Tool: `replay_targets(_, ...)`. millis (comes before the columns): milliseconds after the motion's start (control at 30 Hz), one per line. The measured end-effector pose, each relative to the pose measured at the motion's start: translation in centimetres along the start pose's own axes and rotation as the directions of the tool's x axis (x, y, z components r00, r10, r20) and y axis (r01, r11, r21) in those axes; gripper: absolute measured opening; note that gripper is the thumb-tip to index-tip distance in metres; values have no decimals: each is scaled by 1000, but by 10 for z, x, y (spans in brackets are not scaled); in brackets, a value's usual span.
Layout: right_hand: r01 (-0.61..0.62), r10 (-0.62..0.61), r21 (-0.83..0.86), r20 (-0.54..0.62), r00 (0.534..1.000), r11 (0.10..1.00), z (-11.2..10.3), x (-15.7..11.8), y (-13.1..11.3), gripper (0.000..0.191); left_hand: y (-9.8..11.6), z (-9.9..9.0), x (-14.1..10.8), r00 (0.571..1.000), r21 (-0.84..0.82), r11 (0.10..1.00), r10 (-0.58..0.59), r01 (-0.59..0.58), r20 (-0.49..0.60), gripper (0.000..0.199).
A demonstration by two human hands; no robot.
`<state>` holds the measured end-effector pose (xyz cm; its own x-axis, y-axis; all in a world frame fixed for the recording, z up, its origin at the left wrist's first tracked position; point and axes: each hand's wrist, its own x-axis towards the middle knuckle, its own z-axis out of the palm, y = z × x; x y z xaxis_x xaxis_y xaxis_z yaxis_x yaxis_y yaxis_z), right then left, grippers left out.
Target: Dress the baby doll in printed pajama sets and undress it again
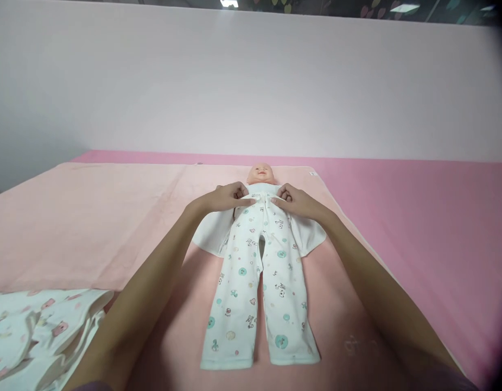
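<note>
A baby doll (261, 174) lies on its back, its head pointing away from me. White baby trousers (242, 271) printed with small animals and green dots are spread over its body, with the legs stretched toward me. At the left side of the waistband, my left hand (230, 196) is closed, its thumb on the front of the cloth and its fingers curled. My right hand (295, 201) pinches the right side the same way. White cloth flaps (214, 232) stick out from under the trousers on both sides. The doll's limbs are hidden.
A peach-coloured blanket (112, 217) lies under the doll, on a pink surface (438, 228) that shows at the right and back. Folded printed cloth (47, 331) sits at the near left. Behind everything stands a pale wall or panel (251, 81).
</note>
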<state>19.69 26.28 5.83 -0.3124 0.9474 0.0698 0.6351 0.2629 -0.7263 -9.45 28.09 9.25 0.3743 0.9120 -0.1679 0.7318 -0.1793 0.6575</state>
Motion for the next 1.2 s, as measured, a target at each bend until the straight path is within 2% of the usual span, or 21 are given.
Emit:
replay_targets(67,1,4,-56,78,997,998,-4,-8,-7,53,4,-3,-11,997,11,999,-37,37,69,56)
replay_targets(133,71,-54,-121,136,989,990,-7,-21,-14,56,6,-4,-24,993,22,1000,-17,15,114,59)
replay_targets(267,186,-160,-135,182,970,973,-3,-56,-21,52,5,8,-51,989,115,993,12,-29,147,68)
replay_targets(367,143,-122,-126,161,979,982,11,-81,-20,48,-1,25,-68,994,200,979,8,-30,111,56)
replay_targets(433,115,-99,-148,114,989,982,18,-95,-19,42,-2,36,-79,998,240,970,32,-46,58,55)
replay_targets(500,101,-85,-160,105,991,982,22,-106,-21,42,0,44,-92,998,279,959,51,-57,28,68)
replay_targets(600,72,-43,-182,159,986,981,24,-119,-26,67,8,55,-111,999,341,940,27,-34,25,100)
replay_targets(633,62,-29,-197,168,985,978,26,-122,-28,73,12,60,-117,1000,369,929,8,-18,30,102)
replay_targets(667,56,-21,-213,163,986,975,28,-125,-30,73,16,65,-122,999,402,915,-5,-10,37,96)
replay_targets(767,55,-27,-253,115,993,966,36,-136,-35,54,24,78,-136,998,484,874,41,-55,40,66)
replay_targets(833,73,-48,-267,97,994,961,40,-144,-38,48,25,83,-147,995,501,861,103,-94,10,61)
replay_targets(900,83,-56,-258,110,992,963,41,-152,-41,60,24,85,-159,994,475,875,108,-96,2,69)
replay_targets(1000,44,-10,-223,153,988,974,39,-162,-45,102,21,85,-176,998,409,910,50,-63,43,95)
replay_targets(1033,25,11,-215,163,987,976,40,-164,-47,109,21,86,-181,998,396,917,35,-52,49,100)
replay_targets(1067,11,26,-213,171,985,977,40,-165,-49,108,22,87,-185,999,391,919,26,-43,47,103)
replay_targets(1200,23,27,-239,205,978,971,45,-169,-57,75,28,93,-197,999,387,921,33,-46,39,102)
